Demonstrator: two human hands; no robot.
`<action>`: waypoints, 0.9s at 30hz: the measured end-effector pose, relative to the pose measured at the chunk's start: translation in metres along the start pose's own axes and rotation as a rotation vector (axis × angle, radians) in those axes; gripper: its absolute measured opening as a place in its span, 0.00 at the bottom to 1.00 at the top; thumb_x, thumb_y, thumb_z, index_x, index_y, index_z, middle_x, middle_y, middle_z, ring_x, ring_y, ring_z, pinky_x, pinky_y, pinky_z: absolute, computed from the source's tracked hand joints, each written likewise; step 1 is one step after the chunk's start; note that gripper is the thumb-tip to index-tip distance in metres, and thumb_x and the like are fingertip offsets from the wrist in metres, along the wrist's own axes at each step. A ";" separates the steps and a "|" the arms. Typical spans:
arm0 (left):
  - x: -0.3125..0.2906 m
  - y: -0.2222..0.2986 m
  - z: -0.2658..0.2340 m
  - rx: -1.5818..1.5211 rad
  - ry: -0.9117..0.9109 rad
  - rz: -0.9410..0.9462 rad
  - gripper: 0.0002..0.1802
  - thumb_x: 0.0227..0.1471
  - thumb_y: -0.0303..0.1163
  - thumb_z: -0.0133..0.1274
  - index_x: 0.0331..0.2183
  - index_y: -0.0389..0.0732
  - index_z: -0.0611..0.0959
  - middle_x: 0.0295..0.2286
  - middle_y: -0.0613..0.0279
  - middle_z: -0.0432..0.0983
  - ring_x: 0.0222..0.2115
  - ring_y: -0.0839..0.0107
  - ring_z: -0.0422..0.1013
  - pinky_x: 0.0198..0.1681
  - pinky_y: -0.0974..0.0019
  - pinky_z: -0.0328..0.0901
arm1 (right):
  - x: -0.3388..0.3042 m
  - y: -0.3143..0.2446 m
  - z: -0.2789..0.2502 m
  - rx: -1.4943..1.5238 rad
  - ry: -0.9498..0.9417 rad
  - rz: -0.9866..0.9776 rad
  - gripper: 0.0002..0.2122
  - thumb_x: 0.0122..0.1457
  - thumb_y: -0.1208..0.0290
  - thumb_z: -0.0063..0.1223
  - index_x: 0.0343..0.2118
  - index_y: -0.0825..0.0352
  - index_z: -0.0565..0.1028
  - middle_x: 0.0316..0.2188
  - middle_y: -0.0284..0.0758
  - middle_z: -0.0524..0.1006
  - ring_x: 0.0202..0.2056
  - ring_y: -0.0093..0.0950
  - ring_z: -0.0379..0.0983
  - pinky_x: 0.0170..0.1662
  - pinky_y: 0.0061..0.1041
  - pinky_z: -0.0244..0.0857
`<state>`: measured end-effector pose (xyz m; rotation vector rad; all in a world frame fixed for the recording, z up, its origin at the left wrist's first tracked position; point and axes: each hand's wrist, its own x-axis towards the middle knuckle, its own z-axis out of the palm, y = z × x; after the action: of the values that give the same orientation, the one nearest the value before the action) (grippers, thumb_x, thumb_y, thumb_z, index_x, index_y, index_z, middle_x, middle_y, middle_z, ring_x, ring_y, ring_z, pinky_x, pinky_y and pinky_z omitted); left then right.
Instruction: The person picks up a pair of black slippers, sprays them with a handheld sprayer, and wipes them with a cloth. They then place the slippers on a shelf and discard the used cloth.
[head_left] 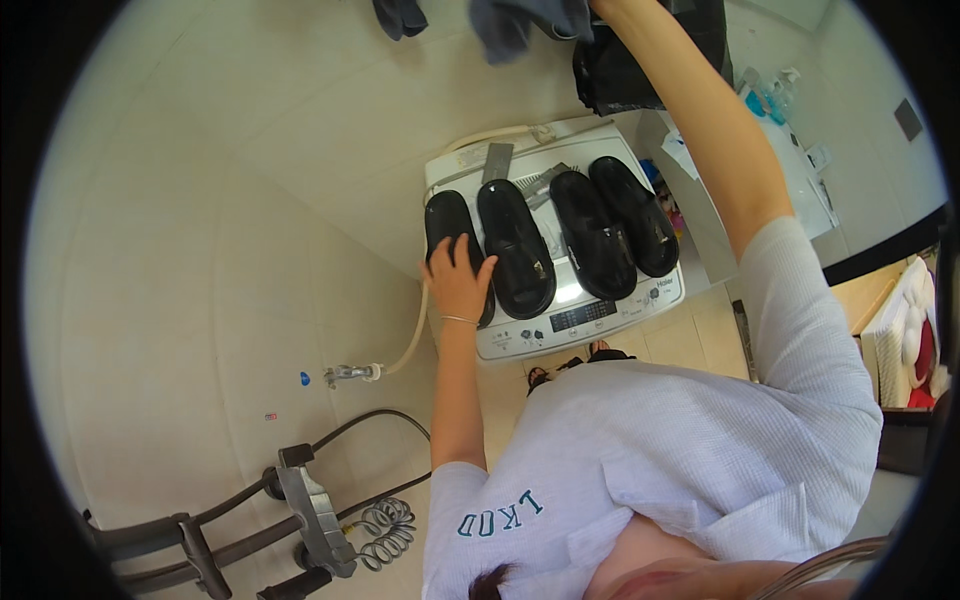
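Note:
Two pairs of black slippers lie side by side on a white top-loading washing machine [470, 340]. My left hand [458, 285] rests on the leftmost slipper [449, 212], fingers spread, its thumb near the neighbouring slipper [517, 250]. Further right lie another slipper [595, 235] and the rightmost one [636, 215]. My right arm reaches up past the machine to the top edge, where my right hand [603, 6] is mostly cut off. A dark grey cloth [525, 25], somewhat blurred, is right beside it; the fingers are hidden, so a hold on it cannot be made out.
Another dark cloth [400, 17] hangs at the top. A black bag [630, 70] stands behind the machine, with a white basin counter [800, 170] and bottles [775, 95] at right. A tap [352, 374] with a hose and a dark rack with coiled cord [325, 515] are on the left wall.

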<state>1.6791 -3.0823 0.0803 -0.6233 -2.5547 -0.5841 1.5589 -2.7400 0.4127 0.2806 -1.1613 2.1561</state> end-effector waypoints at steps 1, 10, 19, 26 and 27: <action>-0.002 -0.002 -0.002 -0.008 0.020 -0.032 0.37 0.49 0.57 0.57 0.53 0.43 0.73 0.51 0.49 0.66 0.53 0.50 0.63 0.59 0.40 0.51 | -0.024 -0.002 -0.014 0.037 -0.027 0.028 0.06 0.59 0.68 0.50 0.35 0.62 0.75 0.28 0.32 0.75 0.32 0.28 0.73 0.40 0.28 0.68; -0.030 -0.010 -0.002 -0.185 -0.110 -0.364 0.62 0.32 0.51 0.71 0.62 0.35 0.57 0.56 0.33 0.58 0.55 0.40 0.60 0.57 0.48 0.58 | -0.208 -0.017 -0.134 -0.115 0.372 0.531 0.16 0.57 0.67 0.58 0.48 0.65 0.73 0.40 0.33 0.77 0.40 0.26 0.75 0.46 0.27 0.70; 0.003 0.015 -0.092 -0.296 -0.034 -0.120 0.59 0.30 0.34 0.66 0.63 0.36 0.54 0.56 0.41 0.60 0.56 0.43 0.56 0.60 0.48 0.53 | -0.255 -0.010 -0.117 -0.194 0.122 0.474 0.19 0.58 0.73 0.56 0.53 0.62 0.71 0.43 0.31 0.73 0.39 0.21 0.72 0.45 0.22 0.69; 0.024 0.052 -0.188 -0.189 -0.357 0.349 0.56 0.29 0.32 0.64 0.61 0.35 0.57 0.59 0.45 0.59 0.58 0.44 0.55 0.60 0.47 0.52 | -0.291 0.042 -0.087 -0.671 -0.301 0.431 0.21 0.54 0.72 0.61 0.52 0.63 0.72 0.49 0.32 0.73 0.51 0.23 0.66 0.55 0.23 0.59; 0.024 0.052 -0.198 -0.220 -0.345 0.385 0.56 0.31 0.35 0.66 0.61 0.35 0.58 0.58 0.44 0.59 0.58 0.44 0.56 0.60 0.46 0.53 | -0.298 0.046 -0.088 -0.550 -0.233 0.513 0.21 0.53 0.73 0.61 0.51 0.63 0.72 0.48 0.32 0.73 0.50 0.23 0.66 0.54 0.22 0.60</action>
<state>1.7488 -3.1298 0.2684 -1.3611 -2.5865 -0.6704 1.7655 -2.8214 0.1903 -0.0214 -2.0833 2.1366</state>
